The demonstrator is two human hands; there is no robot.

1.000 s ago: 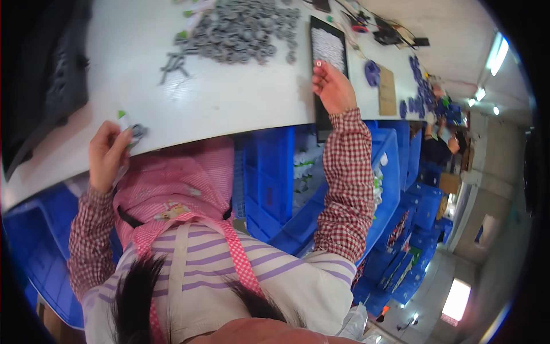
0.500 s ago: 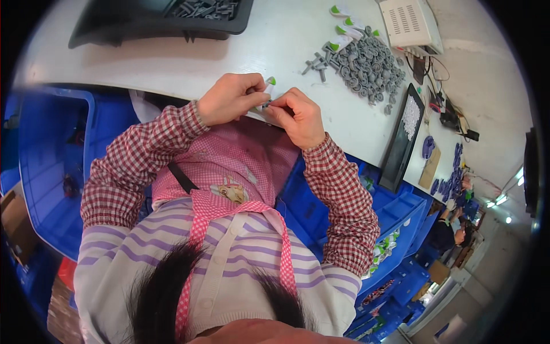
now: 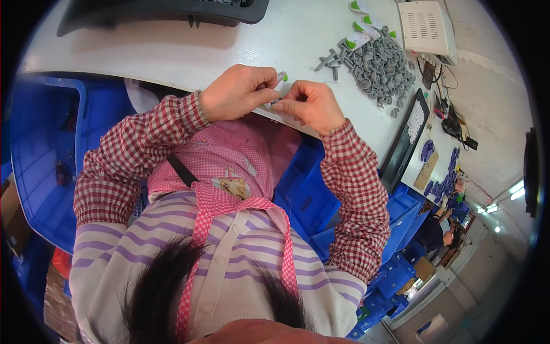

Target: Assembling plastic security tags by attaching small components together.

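Head cam: left hand [image 3: 240,92] pinches a white-and-green piece [image 3: 283,77], probably steadying it; right hand [image 3: 315,106] is at its near end, can't tell if gripping. Grey parts [image 3: 382,67] sit beyond the right hand, likely for easy reach. Fingers hide most of the piece; black tray [image 3: 166,12] beyond the left hand is cut off.

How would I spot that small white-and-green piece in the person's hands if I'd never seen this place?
Find the white table and follow its near edge to where the left hand and right hand come close together. The small white piece with a green tip pokes up between them. Similar white-and-green pieces lie beside the grey heap farther right; only this one is between the hands.
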